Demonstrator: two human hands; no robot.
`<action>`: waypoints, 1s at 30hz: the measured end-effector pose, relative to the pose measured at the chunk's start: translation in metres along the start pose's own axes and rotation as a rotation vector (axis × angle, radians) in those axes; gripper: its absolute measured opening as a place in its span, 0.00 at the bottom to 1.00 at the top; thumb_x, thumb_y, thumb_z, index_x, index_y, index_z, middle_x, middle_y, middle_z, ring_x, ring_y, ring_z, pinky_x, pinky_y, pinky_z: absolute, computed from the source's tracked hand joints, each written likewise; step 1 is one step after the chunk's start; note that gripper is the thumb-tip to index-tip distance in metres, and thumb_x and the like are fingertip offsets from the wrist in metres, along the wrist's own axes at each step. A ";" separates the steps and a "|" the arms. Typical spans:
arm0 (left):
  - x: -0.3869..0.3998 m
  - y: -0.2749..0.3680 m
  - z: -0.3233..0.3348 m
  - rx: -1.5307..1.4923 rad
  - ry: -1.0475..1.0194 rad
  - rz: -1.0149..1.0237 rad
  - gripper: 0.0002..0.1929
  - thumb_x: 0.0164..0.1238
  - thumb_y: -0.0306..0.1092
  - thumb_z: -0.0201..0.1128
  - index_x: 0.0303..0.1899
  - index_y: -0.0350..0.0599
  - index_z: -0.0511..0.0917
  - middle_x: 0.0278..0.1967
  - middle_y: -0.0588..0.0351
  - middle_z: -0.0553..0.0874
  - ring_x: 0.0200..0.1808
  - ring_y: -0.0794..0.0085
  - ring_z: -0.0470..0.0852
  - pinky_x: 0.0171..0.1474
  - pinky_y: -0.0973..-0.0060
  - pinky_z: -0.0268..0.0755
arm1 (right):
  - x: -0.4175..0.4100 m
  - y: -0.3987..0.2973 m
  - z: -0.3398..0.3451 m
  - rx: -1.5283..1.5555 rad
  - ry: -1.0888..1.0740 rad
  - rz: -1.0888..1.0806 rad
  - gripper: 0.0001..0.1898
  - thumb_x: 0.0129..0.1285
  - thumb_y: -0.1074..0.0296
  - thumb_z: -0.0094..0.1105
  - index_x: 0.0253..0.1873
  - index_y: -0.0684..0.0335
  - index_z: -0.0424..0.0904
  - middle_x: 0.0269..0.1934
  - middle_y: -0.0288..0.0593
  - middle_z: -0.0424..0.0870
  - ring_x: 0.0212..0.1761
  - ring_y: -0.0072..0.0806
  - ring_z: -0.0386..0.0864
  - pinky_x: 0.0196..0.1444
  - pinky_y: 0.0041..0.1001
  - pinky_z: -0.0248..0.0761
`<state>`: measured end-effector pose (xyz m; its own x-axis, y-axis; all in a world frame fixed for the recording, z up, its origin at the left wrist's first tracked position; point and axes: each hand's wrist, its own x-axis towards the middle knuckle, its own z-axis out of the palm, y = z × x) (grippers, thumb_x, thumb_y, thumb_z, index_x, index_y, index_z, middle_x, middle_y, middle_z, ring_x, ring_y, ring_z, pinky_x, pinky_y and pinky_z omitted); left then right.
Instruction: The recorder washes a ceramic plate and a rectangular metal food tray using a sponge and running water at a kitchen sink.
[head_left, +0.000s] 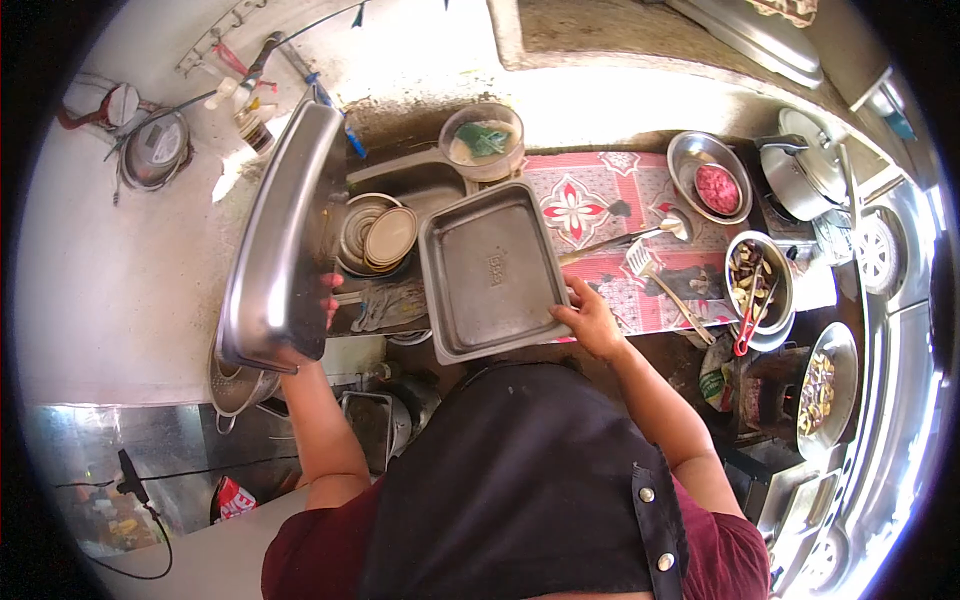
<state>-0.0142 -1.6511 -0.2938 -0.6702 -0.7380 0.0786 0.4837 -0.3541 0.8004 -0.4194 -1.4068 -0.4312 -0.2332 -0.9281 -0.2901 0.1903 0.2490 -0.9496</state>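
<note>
My left hand (330, 294) grips a deep stainless-steel food pan (277, 240), tipped up on its side at the left. Only a few fingertips show past its edge; the rest of that hand is behind the pan. With thumb over the rim, my right hand (596, 321) holds the near right corner of a shallower rectangular metal pan (487, 277). This second pan faces up, with stamped marks on its bottom and nothing inside. It is in front of me, between the sink (427, 187) and the patterned tablecloth (574, 210).
Stacked dishes (390, 236) sit at the sink, below a tub with a green cloth (484, 139). Across the counter lie a slotted turner (671, 296), a bowl with ground meat (716, 187), a bowl of cut vegetables with red-handled tongs (742, 337), and a pot (806, 180). A wok (825, 390) stands far right.
</note>
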 end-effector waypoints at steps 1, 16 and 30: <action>-0.002 0.002 -0.018 0.010 0.012 0.013 0.45 0.71 0.63 0.58 0.68 0.23 0.64 0.54 0.23 0.81 0.42 0.47 0.90 0.39 0.61 0.86 | 0.011 -0.012 0.016 0.058 -0.052 0.021 0.33 0.70 0.71 0.63 0.78 0.64 0.62 0.61 0.45 0.84 0.57 0.26 0.82 0.55 0.28 0.78; 0.011 -0.052 -0.036 -0.671 -0.295 -0.380 0.47 0.72 0.63 0.59 0.81 0.44 0.49 0.70 0.29 0.69 0.62 0.41 0.79 0.55 0.47 0.79 | 0.038 -0.106 0.107 -0.650 0.059 -0.788 0.33 0.69 0.60 0.67 0.75 0.60 0.68 0.75 0.54 0.66 0.79 0.52 0.60 0.77 0.43 0.62; -0.012 -0.072 0.012 -0.677 -0.065 -0.280 0.35 0.80 0.53 0.51 0.75 0.33 0.61 0.61 0.36 0.80 0.52 0.49 0.86 0.49 0.63 0.84 | 0.074 -0.115 0.106 -0.847 0.262 -0.736 0.45 0.62 0.55 0.71 0.79 0.63 0.57 0.81 0.70 0.41 0.82 0.72 0.44 0.79 0.59 0.50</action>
<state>-0.0477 -1.6101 -0.3454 -0.8415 -0.5398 -0.0228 0.5171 -0.8169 0.2554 -0.3572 -1.5331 -0.3311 -0.2315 -0.8646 0.4461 -0.7525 -0.1315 -0.6453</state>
